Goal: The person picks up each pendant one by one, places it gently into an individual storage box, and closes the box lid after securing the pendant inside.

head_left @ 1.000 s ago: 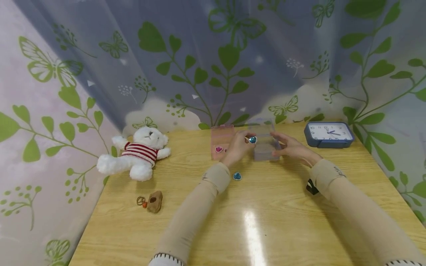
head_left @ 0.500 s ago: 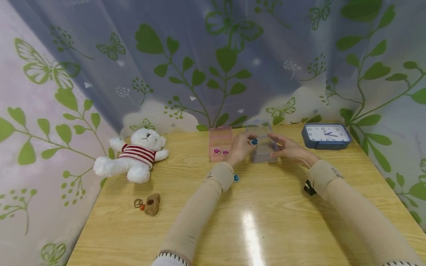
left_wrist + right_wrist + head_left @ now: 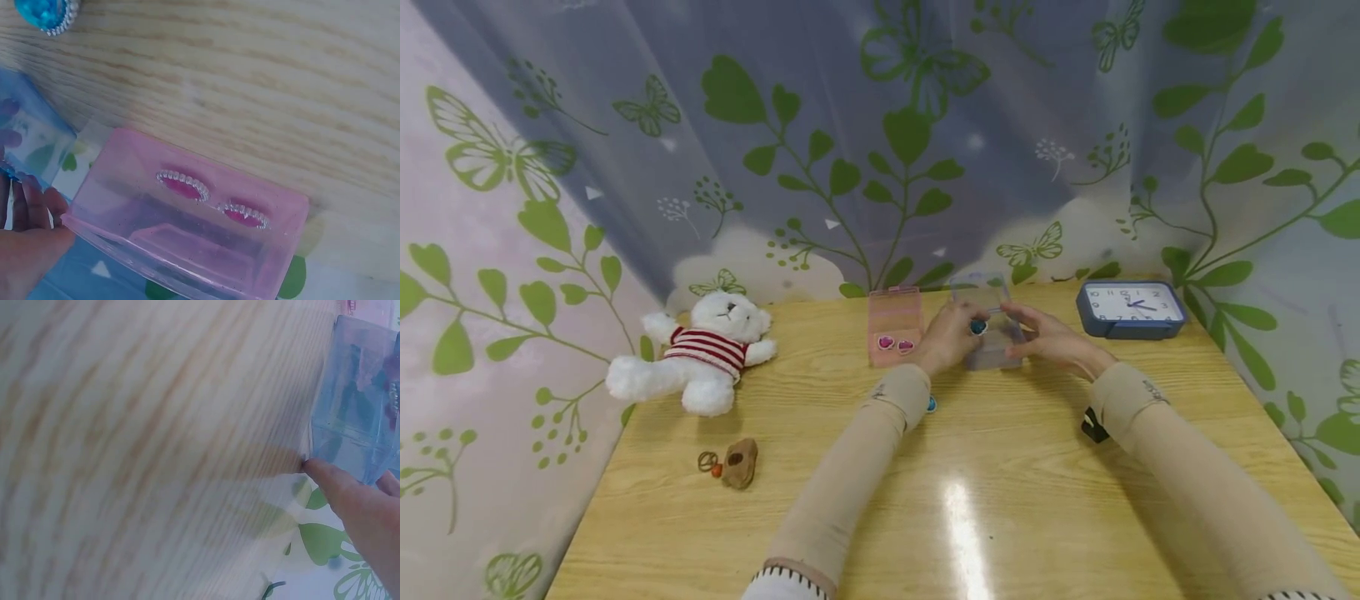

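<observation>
My left hand [image 3: 950, 337] pinches a blue heart-shaped gem [image 3: 977, 327] at the opening of a clear bluish plastic box [image 3: 992, 360], whose lid stands up at the back. My right hand [image 3: 1056, 337] grips that box from its right side, the thumb [image 3: 328, 478] on its wall in the right wrist view. Left of it stands a pink see-through box [image 3: 206, 244], lid raised, with two pink gems [image 3: 183, 185] edged in silver beads inside. Another blue gem [image 3: 47, 14] lies on the table, partly hidden behind my left sleeve in the head view.
A white teddy bear [image 3: 707, 354] in a striped shirt lies at the left, with a brown plush keychain [image 3: 739, 464] nearer the front. A blue alarm clock [image 3: 1131, 310] stands at the back right. A small black object [image 3: 1094, 425] sits beside my right sleeve. A patterned curtain [image 3: 820, 125] hangs behind.
My left hand has moved slightly right and lowered the blue gem into the bluish box's opening. My right hand stays at the box. The whole head view has shifted slightly.
</observation>
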Motion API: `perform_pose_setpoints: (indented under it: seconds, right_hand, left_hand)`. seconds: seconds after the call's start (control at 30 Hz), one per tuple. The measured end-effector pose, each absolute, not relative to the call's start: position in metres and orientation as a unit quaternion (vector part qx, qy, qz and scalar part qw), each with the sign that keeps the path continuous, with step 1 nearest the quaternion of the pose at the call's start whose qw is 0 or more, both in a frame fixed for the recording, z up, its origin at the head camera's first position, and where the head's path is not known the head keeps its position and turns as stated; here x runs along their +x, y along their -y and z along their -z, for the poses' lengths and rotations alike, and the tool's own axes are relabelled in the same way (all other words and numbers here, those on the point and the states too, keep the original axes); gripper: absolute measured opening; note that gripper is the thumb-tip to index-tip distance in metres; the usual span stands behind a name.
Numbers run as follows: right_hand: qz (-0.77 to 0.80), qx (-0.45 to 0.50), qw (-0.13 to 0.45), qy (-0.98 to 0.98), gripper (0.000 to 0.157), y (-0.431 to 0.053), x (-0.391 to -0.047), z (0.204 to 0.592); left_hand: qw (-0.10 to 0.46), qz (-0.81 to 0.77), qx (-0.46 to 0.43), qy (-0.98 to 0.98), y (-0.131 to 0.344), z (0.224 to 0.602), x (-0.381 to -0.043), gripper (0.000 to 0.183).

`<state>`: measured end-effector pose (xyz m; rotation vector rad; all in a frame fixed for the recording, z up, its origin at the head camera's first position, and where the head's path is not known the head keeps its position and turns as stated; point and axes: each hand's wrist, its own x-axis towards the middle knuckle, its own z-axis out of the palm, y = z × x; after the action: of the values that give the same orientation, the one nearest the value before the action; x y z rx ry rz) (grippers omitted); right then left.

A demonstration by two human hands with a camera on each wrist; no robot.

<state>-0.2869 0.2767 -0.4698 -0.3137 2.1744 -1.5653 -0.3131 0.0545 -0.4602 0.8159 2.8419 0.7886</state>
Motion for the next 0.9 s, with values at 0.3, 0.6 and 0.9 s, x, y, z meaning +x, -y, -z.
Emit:
perform_pose_setpoints:
  seconds: [0.3,0.6,0.9]
  right_hand:
    - [0.556,-0.118,0.213,-0.795,0.096,-0.277,-0.287,0.467]
    - [0.559,-0.121,0.216,-0.792,0.096,-0.277,-0.287,0.466]
    - [0.558,-0.116,0.218,-0.792,0.096,-0.279,-0.289,0.470]
  left_hand:
    - [0.021,-0.121,0.296,-0.947,-0.057,0.459,-0.315,0.035]
    - [0.004,-0.036,0.307,-0.951,-0.065,0.453,-0.313,0.026]
    - [0.007,-0.006,0.306,-0.952,-0.069,0.452,-0.314,0.023]
